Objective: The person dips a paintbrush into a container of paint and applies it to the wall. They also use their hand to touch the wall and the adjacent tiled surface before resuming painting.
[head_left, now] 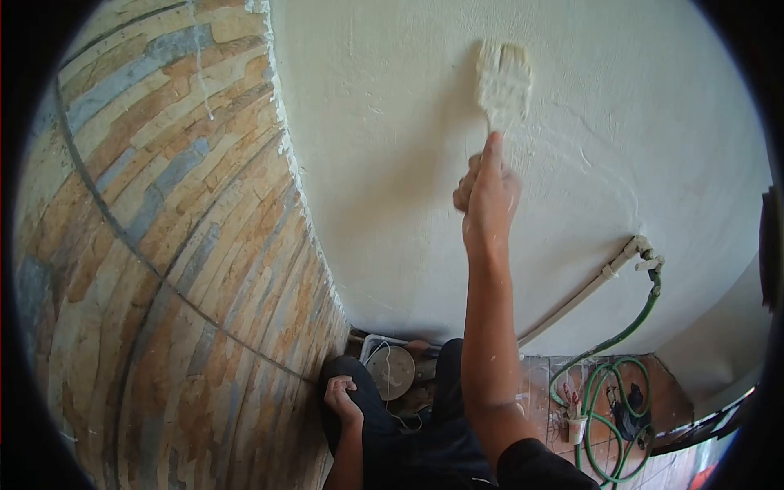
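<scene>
My right hand (488, 192) is closed around the handle of a wide flat paintbrush (504, 86), thumb along the handle. The brush points upward against the pale wall (384, 163), its head and bristles coated in cream-white paint. Wet-looking streaks mark the wall to the right of the brush. Low in the view, my left hand (341, 396) rests on my left knee, its fingers loosely curled with nothing visible in them.
Stone-strip cladding (180, 245) covers the left side, with a paint-smeared edge. Between my knees sits a round pale lid or container (392, 371) by a tray. A pipe (572, 306) with a tap carries a green hose (641, 318), coiled beside a small cup (576, 429).
</scene>
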Motion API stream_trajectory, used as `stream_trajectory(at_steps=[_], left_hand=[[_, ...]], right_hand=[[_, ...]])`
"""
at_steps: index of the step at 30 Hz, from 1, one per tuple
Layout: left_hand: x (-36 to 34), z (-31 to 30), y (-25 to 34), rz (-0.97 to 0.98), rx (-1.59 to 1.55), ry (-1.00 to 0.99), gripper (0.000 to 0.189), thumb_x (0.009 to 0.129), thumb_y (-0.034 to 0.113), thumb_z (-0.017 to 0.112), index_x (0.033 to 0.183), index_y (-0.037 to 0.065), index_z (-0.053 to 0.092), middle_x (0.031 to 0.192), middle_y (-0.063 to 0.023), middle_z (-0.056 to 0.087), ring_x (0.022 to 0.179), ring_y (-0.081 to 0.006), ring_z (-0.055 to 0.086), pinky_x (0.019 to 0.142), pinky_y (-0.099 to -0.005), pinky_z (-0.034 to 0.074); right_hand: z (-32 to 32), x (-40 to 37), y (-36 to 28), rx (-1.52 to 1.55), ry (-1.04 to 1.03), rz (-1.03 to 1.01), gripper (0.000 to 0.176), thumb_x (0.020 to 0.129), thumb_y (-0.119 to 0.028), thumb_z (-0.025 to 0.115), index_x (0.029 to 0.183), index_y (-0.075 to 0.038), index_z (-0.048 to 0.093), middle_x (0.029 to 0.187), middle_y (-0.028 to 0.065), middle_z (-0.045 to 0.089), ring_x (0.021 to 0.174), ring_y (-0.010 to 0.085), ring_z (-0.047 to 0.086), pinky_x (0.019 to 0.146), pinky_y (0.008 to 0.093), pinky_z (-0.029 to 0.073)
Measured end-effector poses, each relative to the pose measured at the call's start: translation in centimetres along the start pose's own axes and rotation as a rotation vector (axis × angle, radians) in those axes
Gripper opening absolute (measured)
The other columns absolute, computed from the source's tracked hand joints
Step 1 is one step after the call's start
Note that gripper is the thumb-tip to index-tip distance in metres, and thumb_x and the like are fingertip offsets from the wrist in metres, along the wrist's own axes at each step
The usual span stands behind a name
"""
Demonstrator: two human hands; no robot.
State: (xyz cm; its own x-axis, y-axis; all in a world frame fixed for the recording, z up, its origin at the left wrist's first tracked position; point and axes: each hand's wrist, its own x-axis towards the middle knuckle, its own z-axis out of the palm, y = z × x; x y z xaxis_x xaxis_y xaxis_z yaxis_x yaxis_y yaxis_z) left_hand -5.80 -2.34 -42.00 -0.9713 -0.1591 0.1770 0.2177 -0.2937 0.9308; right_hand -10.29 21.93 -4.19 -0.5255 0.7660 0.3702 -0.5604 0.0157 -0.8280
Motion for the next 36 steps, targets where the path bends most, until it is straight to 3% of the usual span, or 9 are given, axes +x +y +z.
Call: stream_trajectory(at_steps=[5, 6, 12, 15, 19, 20, 24, 33, 36], left_hand=[[-0.3, 0.0, -0.2, 0.008, 0.001, 0.018, 0.029, 0.087, 0.019, 0.041, 0.076, -0.002, 0.057, 0.067, -0.0073, 0.054, 0.059, -0.0148, 0.05, 0.06, -0.0266, 0.039], [-0.3, 0.0, -0.3, 0.024, 0.011, 0.017, 0.028, 0.086, 0.018, 0.041, 0.076, -0.002, 0.057, 0.067, -0.0073, 0.055, 0.059, -0.0147, 0.05, 0.06, -0.0267, 0.039], [-0.3, 0.4, 0.9, 0.103, 0.131, -0.01, 0.025, 0.085, 0.013, 0.041, 0.075, -0.003, 0.057, 0.066, -0.0082, 0.055, 0.059, -0.0159, 0.051, 0.059, -0.0273, 0.04], [-0.7, 1.0, 2.4, 0.183, 0.227, -0.065, 0.022, 0.084, 0.011, 0.043, 0.075, -0.003, 0.057, 0.064, -0.0089, 0.055, 0.059, -0.0176, 0.052, 0.057, -0.0282, 0.041], [-0.6, 1.2, 1.8, 0.207, 0.278, -0.094, 0.019, 0.083, 0.009, 0.045, 0.075, -0.003, 0.057, 0.064, -0.0092, 0.055, 0.059, -0.0193, 0.053, 0.056, -0.0297, 0.041], [-0.5, 1.2, 1.7, 0.211, 0.277, -0.091, 0.019, 0.083, 0.009, 0.045, 0.075, -0.003, 0.057, 0.064, -0.0092, 0.055, 0.059, -0.0193, 0.053, 0.056, -0.0297, 0.041], [-0.7, 1.0, 1.9, 0.179, 0.254, -0.089, 0.019, 0.084, 0.009, 0.045, 0.075, -0.003, 0.057, 0.065, -0.0093, 0.055, 0.059, -0.0178, 0.053, 0.056, -0.0292, 0.04], [-0.5, 0.6, 1.3, 0.128, 0.187, -0.079, 0.023, 0.087, 0.013, 0.045, 0.078, -0.004, 0.058, 0.068, -0.0094, 0.057, 0.06, -0.0168, 0.052, 0.058, -0.0285, 0.041], [-0.4, 0.8, 1.4, 0.119, 0.184, -0.081, 0.024, 0.087, 0.015, 0.045, 0.079, -0.004, 0.058, 0.07, -0.0097, 0.057, 0.061, -0.0169, 0.053, 0.059, -0.0283, 0.041]], right_hand=[[-6.0, -8.0, 14.9, -0.395, 0.019, 0.277, 0.055, 0.094, -0.04, 0.043, 0.057, 0.001, 0.042, 0.05, 0.0027, 0.034, 0.05, 0.011, 0.035, 0.046, 0.0348, 0.03], [-7.3, -10.7, 18.4, -0.377, 0.034, 0.301, 0.051, 0.094, -0.047, 0.043, 0.057, -0.012, 0.041, 0.047, -0.0046, 0.034, 0.037, 0.0057, 0.033, 0.034, 0.0244, 0.025], [-13.6, -19.6, 29.7, -0.57, 0.1, 0.529, 0.054, 0.093, -0.042, 0.047, 0.059, 0.0, 0.051, 0.049, 0.002, 0.047, 0.041, 0.0119, 0.042, 0.041, 0.028, 0.034], [-13.3, -20.2, 27.8, -0.673, 0.153, 0.358, 0.052, 0.093, -0.039, 0.048, 0.062, 0.002, 0.055, 0.051, 0.0048, 0.05, 0.044, 0.0132, 0.047, 0.044, 0.0292, 0.038], [-11.5, -19.0, 21.5, -0.614, 0.149, 0.375, 0.051, 0.093, -0.038, 0.048, 0.065, 0.003, 0.057, 0.051, 0.0055, 0.051, 0.047, 0.0135, 0.049, 0.048, 0.0307, 0.041], [-11.0, -18.0, 19.8, -0.68, 0.088, 0.342, 0.048, 0.092, -0.035, 0.047, 0.073, 0.005, 0.064, 0.053, 0.0126, 0.055, 0.054, 0.0221, 0.057, 0.056, 0.0367, 0.044], [-7.8, -12.7, 12.9, -0.46, 0.011, 0.286, 0.045, 0.091, -0.034, 0.049, 0.077, 0.005, 0.065, 0.05, 0.0036, 0.045, 0.047, 0.0105, 0.045, 0.047, 0.0288, 0.037], [-3.3, 0.2, -3.0, -0.451, 0.177, -0.498, 0.038, 0.094, -0.03, 0.047, 0.088, 0.004, 0.062, 0.055, -0.0014, 0.043, 0.049, 0.0051, 0.036, 0.045, 0.0235, 0.028], [-3.4, 0.3, -3.8, -0.572, 0.161, -0.574, 0.032, 0.095, -0.024, 0.048, 0.084, 0.003, 0.06, 0.051, -0.0002, 0.042, 0.046, 0.0054, 0.034, 0.042, 0.0248, 0.027]])
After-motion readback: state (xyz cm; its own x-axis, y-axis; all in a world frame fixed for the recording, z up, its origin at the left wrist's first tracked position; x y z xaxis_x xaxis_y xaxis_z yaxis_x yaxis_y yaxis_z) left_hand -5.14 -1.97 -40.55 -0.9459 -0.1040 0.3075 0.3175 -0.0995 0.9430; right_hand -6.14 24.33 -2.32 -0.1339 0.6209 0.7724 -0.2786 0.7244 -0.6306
